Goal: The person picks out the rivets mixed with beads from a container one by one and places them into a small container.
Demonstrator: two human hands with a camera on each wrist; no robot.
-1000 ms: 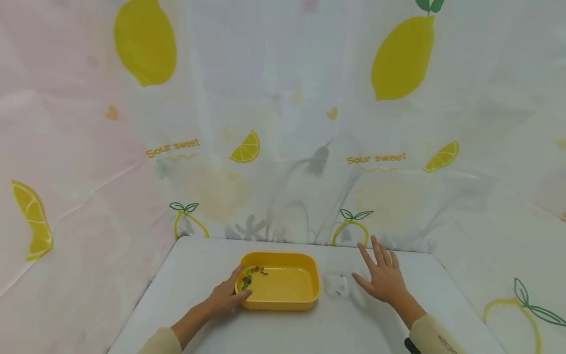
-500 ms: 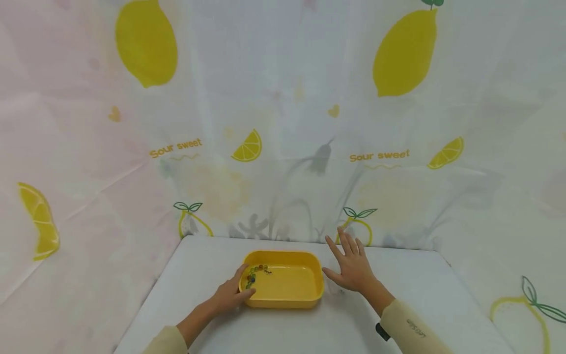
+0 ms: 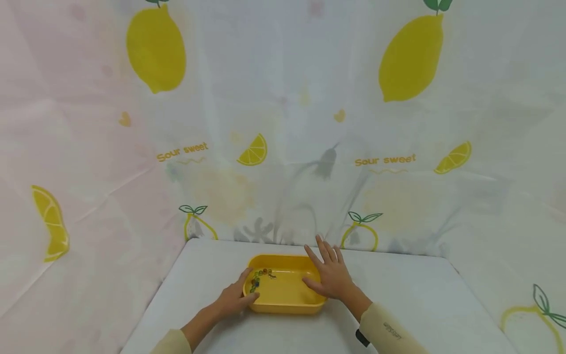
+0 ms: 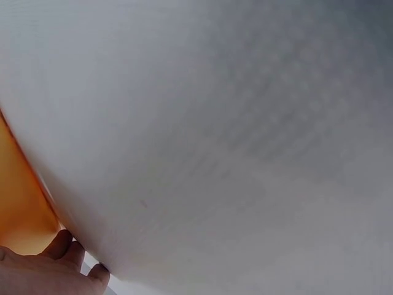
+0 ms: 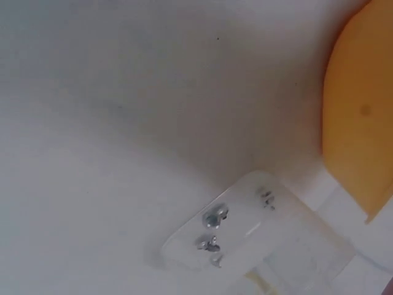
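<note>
A yellow tray (image 3: 285,292) stands on the white table. My left hand (image 3: 232,297) grips its left end, the thumb over the rim and the fingers along the wall. In the left wrist view the fingertips (image 4: 60,244) lie against the orange-looking wall. Inside the tray's left end is a curved row of green, brown and blue beads (image 3: 255,283), with a small dark piece at its far end. My right hand (image 3: 331,278) hovers over the tray's right end, fingers spread and holding nothing. I cannot tell whether it touches the rim.
A clear plastic box (image 5: 288,246) holding several small silvery pieces (image 5: 212,219) stands just right of the tray; my right hand and arm hide it in the head view. Behind the table (image 3: 208,260) hangs a lemon-print curtain (image 3: 283,123).
My right hand has moved left, from beyond the clear box to over the tray's right end. My left hand stays on the tray. The head view has shifted slightly.
</note>
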